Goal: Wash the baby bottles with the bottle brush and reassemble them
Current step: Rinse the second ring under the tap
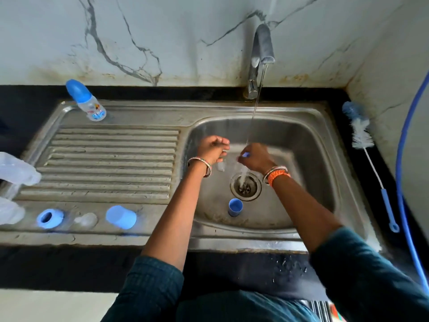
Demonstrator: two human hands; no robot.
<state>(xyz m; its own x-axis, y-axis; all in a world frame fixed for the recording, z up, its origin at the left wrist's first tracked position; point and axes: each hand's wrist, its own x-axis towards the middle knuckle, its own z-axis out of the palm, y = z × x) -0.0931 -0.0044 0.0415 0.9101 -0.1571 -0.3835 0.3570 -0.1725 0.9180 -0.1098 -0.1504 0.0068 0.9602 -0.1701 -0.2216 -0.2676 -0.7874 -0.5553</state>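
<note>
- Blue, small and plastic, a part [246, 155] is pinched in the curled right hand [255, 159] under the thin tap stream [254, 112], presumably for rinsing; the left hand [214, 148] hangs beside it, fingers loosely curled, seemingly holding nothing.
- An assembled clear baby bottle with a blue cap [86, 101] is stood on the drainboard corner, apart from the loose pieces.
- The white-bristled, blue-handled bottle brush [364, 140] is laid on the black bench [362, 173], right of the steel sink [308, 140].
- White veined marble [162, 31] backs the bench.

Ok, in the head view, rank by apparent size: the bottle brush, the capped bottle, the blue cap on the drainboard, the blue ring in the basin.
1. Bottle brush, longest by far.
2. Capped bottle.
3. Blue cap; it lies nearer the camera, so the gap is unsure.
4. Blue ring.
</note>
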